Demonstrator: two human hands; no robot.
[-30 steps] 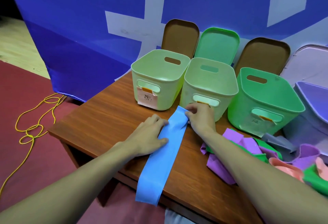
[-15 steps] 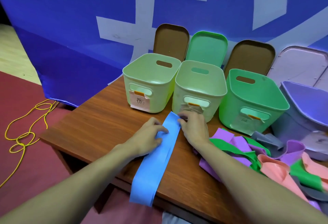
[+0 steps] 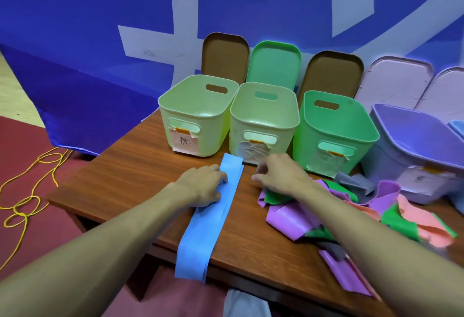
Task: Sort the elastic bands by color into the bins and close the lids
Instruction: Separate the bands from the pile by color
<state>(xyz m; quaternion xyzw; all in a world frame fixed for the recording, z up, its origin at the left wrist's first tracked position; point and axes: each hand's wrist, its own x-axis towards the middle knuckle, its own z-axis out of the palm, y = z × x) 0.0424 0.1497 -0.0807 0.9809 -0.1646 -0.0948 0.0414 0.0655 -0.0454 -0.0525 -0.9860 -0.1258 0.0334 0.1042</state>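
Blue banner backdrop (image 3: 75, 47) with pale lettering is hung behind a wooden table (image 3: 120, 178), and a yellow cord (image 3: 21, 213) is left looped on the red floor off to the left.

On the table, the blue band (image 3: 208, 226) is laid lengthwise toward the bins, with its near end draped over the table edge. It's pinned at its left edge by the left hand (image 3: 200, 186), fingers curled down onto it. Just right of the band, the right hand (image 3: 278, 176) is held loosely curled and clear of it, with nothing seen in it. Further right, a pile of bands (image 3: 288, 218) in purple, green, pink and grey is heaped in front of the green bin (image 3: 308, 140) and purple bin (image 3: 391, 166).

Progress-wise, basically nothing is sorted yet. No bands can be seen in the first pale bin (image 3: 213, 138) or the second pale bin (image 3: 286, 130). The lids (image 3: 274, 64) are all propped against the backdrop, so every one is left to be closed.

Compared with half a second back, the band's far end has been let go by the right hand. More of the purple bin has also been brought into view.
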